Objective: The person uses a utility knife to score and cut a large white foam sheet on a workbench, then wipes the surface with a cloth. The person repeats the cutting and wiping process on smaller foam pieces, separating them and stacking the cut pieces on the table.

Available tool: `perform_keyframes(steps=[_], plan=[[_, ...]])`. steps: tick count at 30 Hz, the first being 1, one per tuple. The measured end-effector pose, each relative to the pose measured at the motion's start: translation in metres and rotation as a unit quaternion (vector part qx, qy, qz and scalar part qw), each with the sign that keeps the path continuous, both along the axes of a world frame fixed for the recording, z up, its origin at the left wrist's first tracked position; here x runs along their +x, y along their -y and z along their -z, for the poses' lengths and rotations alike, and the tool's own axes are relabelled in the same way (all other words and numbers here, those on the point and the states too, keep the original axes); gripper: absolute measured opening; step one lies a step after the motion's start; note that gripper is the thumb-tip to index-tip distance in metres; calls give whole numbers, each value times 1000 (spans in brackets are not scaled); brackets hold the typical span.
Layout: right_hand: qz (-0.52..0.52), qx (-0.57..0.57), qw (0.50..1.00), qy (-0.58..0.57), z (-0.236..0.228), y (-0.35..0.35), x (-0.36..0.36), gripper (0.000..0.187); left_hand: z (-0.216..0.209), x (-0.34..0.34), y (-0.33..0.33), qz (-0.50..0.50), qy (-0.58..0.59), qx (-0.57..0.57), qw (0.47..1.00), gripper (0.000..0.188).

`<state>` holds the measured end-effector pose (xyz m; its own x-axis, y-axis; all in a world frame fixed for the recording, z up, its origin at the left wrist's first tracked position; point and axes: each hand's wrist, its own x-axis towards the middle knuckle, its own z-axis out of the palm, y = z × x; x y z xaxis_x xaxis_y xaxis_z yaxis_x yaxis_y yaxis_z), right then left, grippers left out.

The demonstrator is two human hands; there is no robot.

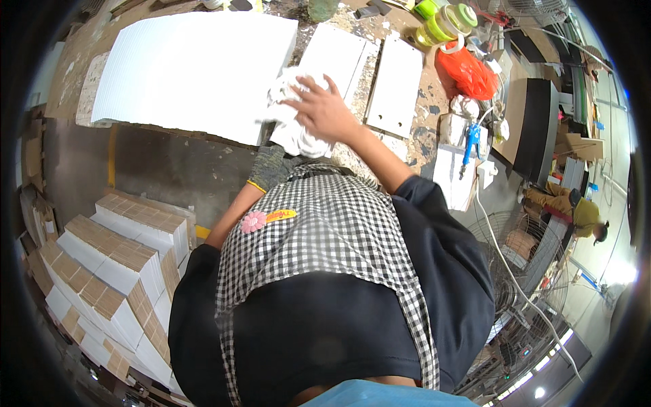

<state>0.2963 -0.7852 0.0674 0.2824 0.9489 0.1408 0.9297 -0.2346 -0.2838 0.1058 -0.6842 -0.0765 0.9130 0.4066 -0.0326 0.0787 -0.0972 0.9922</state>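
Note:
My bare right hand (327, 114) lies over a crumpled white cloth (298, 139), its fingers spread across the top. The cloth rests at the right end of a large stack of white sheets or panels (193, 64), over the table's front edge. My left hand (271, 166) wears a dark grey knit glove with a yellow cuff. It sits low beside the cloth at the table edge, and its fingers are mostly hidden. Beyond the cloth lies a white board (333, 57). To its right is another white board (395, 85) with small dark holes.
A red plastic bag (468, 71) and a yellow-green bottle (444, 26) stand at the table's right. Nearer is a blue glue gun (472, 144) with a white cable. Stacked white and brown cartons (119, 251) fill the lower left. A wire fan (515, 251) and a person (573, 210) are at right.

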Motion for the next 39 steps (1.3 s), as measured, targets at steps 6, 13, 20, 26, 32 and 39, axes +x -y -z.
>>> perform_keyframes(steps=[6,13,20,26,32,39], plan=[[228,20,973,-13,60,-53,187,28,-32,-11,-3,124,-120,269,947,37],[186,146,967,-96,-6,-10,84,39,-49,3,1,11,-189,-198,962,37],[106,-84,990,-27,41,59,24,63,-82,9,-3,70,-154,-51,984,35],[127,94,985,-66,63,33,81,47,-121,34,7,-100,-169,-468,862,45],[-60,34,967,-245,25,88,-12,43,-118,31,1,50,-217,186,957,36],[363,180,714,-570,-23,133,12,49,-112,42,19,-185,-31,19,982,37]])
